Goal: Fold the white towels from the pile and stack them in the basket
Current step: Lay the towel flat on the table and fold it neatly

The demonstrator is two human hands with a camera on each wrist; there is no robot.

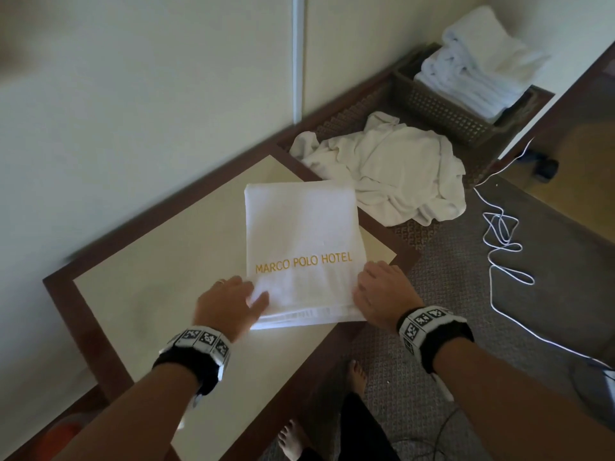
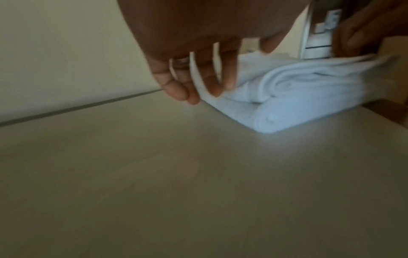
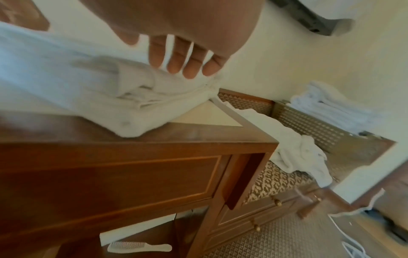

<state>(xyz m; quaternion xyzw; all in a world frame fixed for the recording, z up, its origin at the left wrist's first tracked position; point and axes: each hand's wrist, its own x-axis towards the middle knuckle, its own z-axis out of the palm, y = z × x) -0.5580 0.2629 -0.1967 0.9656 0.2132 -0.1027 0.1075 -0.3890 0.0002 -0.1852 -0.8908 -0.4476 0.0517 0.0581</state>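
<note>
A folded white towel (image 1: 303, 234) with gold "MARCO POLO HOTEL" lettering lies flat on the cream table top (image 1: 166, 294). My left hand (image 1: 253, 291) is at its near left corner, thumb over the top and fingers hanging down beside the layered edge (image 2: 298, 90). My right hand (image 1: 362, 281) rests against the near right edge, its straight fingers (image 3: 172, 59) touching the cloth (image 3: 66, 78). A crumpled towel pile (image 1: 392, 168) lies on the low bench behind. Further back, the woven basket (image 1: 442, 114) holds a stack of folded towels (image 1: 479, 68).
The table has a dark wood border (image 3: 198, 139) and stands against the wall. The patterned bench (image 3: 276, 179) has drawers below. A white cable (image 1: 502, 247) snakes over the carpet at right. Bare feet (image 1: 357, 377) stand by the table. A comb (image 3: 139, 247) lies underneath.
</note>
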